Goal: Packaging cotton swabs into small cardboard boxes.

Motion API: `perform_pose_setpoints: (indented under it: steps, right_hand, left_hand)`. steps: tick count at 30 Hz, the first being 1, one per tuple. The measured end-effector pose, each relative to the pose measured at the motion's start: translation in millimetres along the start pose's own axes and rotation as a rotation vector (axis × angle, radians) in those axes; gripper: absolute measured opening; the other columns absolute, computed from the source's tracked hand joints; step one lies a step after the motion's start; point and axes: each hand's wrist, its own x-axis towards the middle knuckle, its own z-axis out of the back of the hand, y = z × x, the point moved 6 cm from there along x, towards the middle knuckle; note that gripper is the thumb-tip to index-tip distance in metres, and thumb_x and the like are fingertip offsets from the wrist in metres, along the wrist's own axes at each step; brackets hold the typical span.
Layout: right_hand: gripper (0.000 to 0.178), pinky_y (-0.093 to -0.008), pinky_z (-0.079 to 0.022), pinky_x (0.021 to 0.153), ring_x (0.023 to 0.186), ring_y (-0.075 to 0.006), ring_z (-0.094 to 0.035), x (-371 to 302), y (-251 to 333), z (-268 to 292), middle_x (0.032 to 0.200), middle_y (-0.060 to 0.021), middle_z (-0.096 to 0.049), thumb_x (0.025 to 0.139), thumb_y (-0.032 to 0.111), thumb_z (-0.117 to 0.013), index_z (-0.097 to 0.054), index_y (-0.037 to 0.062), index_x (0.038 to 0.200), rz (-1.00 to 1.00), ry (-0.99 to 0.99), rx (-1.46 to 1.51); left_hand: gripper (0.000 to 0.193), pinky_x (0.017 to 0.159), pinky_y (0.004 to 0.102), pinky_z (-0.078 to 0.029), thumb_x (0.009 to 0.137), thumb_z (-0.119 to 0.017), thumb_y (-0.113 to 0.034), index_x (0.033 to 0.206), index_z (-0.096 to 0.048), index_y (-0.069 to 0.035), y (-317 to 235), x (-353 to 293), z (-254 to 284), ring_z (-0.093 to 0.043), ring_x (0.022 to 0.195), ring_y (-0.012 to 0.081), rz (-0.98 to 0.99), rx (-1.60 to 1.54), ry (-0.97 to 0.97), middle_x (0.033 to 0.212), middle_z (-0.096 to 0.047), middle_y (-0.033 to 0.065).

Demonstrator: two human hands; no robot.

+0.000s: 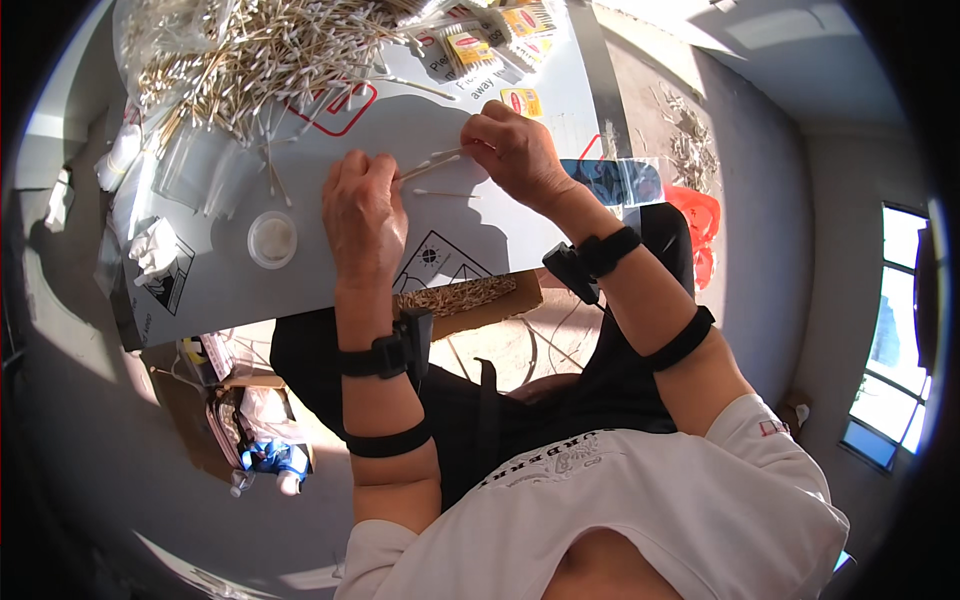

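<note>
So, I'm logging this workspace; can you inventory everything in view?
Table: one, grey, upper centre
Loose swabs: uncountable, white-tipped, table's upper left
Plastic bag: one, clear, by those swabs
Swab packets: several, clear and yellow, table's far edge
Label card: one, yellow, table's far right
Held swabs: a few, pale, over table's middle
Lone swab: one, pale, just below those
Round dish: one, whitish, table's left half
Crumpled tissue: one, white, table's left edge
Stick-filled box: one, brown, below near edge
Open carton: one, brown, lower left
Red plastic: one, red, right of table
Window: one, bright, far right
Straps: four, black, mid-picture
Shirt: one, white, bottom
Left hand: one, bare, on held swabs
Right hand: one, bare, likewise
</note>
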Motion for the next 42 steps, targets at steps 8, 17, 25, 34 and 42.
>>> perform_pose_setpoints:
  steps: [8,17,25,34,42]
  right_hand:
    - [0.004,-0.0394,-0.051,0.068,0.077,-0.0318,-0.062,-17,8,-6,0.085,-0.0102,-0.06,0.083,0.01,-0.063,-0.061,0.006,0.083,-0.149,-0.006,0.053]
    - [0.008,-0.0393,-0.052,0.075,0.085,-0.0322,-0.063,-13,5,-1,0.093,-0.0122,-0.061,0.082,0.006,-0.063,-0.065,0.003,0.089,-0.129,-0.068,0.28]
    - [0.028,-0.0373,-0.053,0.078,0.092,-0.0296,-0.061,-59,21,13,0.096,-0.0099,-0.057,0.071,0.012,-0.079,-0.064,0.0081,0.095,-0.099,-0.103,0.154]
    - [0.015,-0.0385,-0.052,0.067,0.078,-0.0315,-0.062,-91,43,-4,0.089,-0.0102,-0.057,0.08,0.004,-0.068,-0.055,0.0038,0.085,0.113,0.294,0.087]
    - [0.037,-0.0298,-0.038,0.106,0.123,-0.0226,-0.048,-60,11,-6,0.135,-0.014,-0.043,0.092,-0.001,-0.055,-0.049,-0.0046,0.128,-0.395,-0.393,0.963]
  left_hand:
    - [0.017,0.076,0.0421,-0.046,0.07,-0.069,0.007,0.081,-0.06,-0.003,1,-1,1,-0.057,0.087,0.0317,-0.019,-0.029,0.012,0.081,-0.056,0.009]
    - [0.017,0.08,0.0395,-0.048,0.073,-0.065,0.008,0.087,-0.063,-0.003,-11,-3,-10,-0.056,0.089,0.0326,-0.08,-0.168,0.011,0.089,-0.059,0.0111]
    - [0.039,0.096,0.0406,-0.042,0.075,-0.065,0.008,0.11,-0.065,-0.008,-17,-5,-4,-0.051,0.11,0.0291,-0.083,-0.08,-0.029,0.111,-0.058,0.0068]
    - [0.038,0.096,0.0415,-0.038,0.075,-0.066,0.004,0.111,-0.065,-0.007,-1,-5,-19,-0.051,0.108,0.0293,-0.038,-0.119,0.083,0.111,-0.057,0.008]
    - [0.043,0.113,0.0367,-0.027,0.093,-0.05,-0.002,0.136,-0.046,0.0,14,-20,-27,-0.04,0.13,0.023,0.295,-0.822,-0.302,0.14,-0.043,0.0119]
